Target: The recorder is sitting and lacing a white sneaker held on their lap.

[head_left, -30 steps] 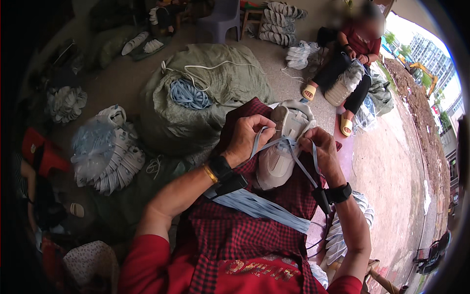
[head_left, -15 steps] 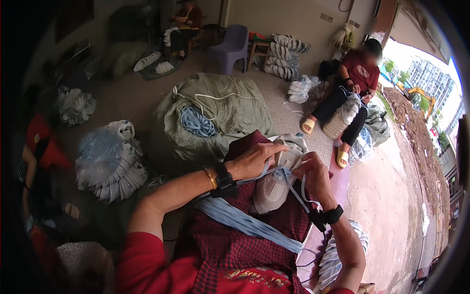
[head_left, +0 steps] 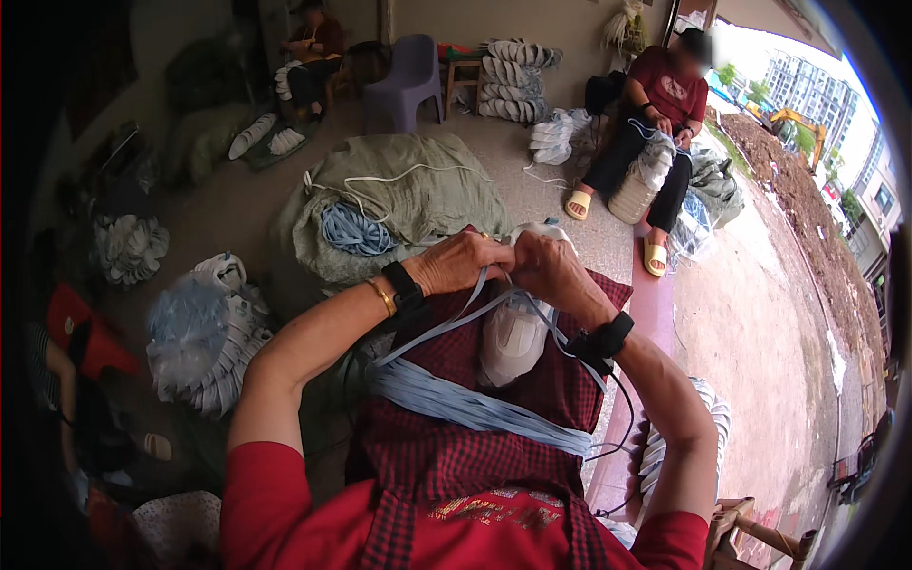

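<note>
A white shoe (head_left: 513,344) lies on my lap over a red-and-black checked apron (head_left: 427,465). A light blue shoelace (head_left: 480,315) crosses above its upper and trails down both sides. My left hand (head_left: 467,261) is closed with fingertips pinched on the lace. Against it, my right hand (head_left: 556,271) is also closed on the lace, its back hiding the fingers and part of the shoe's far end. Across my waist runs a thick bundle of light blue laces (head_left: 475,410). Each wrist wears a black band with a small device.
A green woven sack (head_left: 427,190) with a coil of blue laces (head_left: 356,230) lies ahead. Stacked white shoe parts stand left (head_left: 209,332) and beside my right arm (head_left: 708,413). A seated co-worker (head_left: 665,104) handles laces at far right. A purple chair (head_left: 407,81) stands behind.
My hands have come together over the shoe, the right one moving left and farther away until it meets the left. The whole view has shifted a little.
</note>
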A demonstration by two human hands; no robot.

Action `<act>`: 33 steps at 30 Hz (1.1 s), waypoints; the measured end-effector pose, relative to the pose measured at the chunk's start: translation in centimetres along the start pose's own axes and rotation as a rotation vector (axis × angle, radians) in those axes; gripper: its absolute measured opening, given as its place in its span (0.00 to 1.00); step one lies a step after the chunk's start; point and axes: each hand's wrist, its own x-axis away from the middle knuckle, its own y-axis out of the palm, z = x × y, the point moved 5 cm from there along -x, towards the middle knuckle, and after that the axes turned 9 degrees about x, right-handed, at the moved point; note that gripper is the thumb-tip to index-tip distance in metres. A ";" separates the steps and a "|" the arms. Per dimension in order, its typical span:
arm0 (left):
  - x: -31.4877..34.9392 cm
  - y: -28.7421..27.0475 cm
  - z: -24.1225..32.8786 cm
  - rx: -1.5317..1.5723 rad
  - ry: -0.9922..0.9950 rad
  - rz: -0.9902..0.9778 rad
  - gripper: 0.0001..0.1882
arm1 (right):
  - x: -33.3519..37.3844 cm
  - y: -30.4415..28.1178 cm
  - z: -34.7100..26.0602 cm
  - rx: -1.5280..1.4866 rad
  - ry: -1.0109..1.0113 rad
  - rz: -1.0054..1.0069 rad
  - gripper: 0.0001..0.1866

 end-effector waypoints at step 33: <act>-2.0 -0.6 3.1 0.381 -0.739 0.029 0.09 | 2.0 -4.6 3.5 0.044 -0.141 0.061 0.13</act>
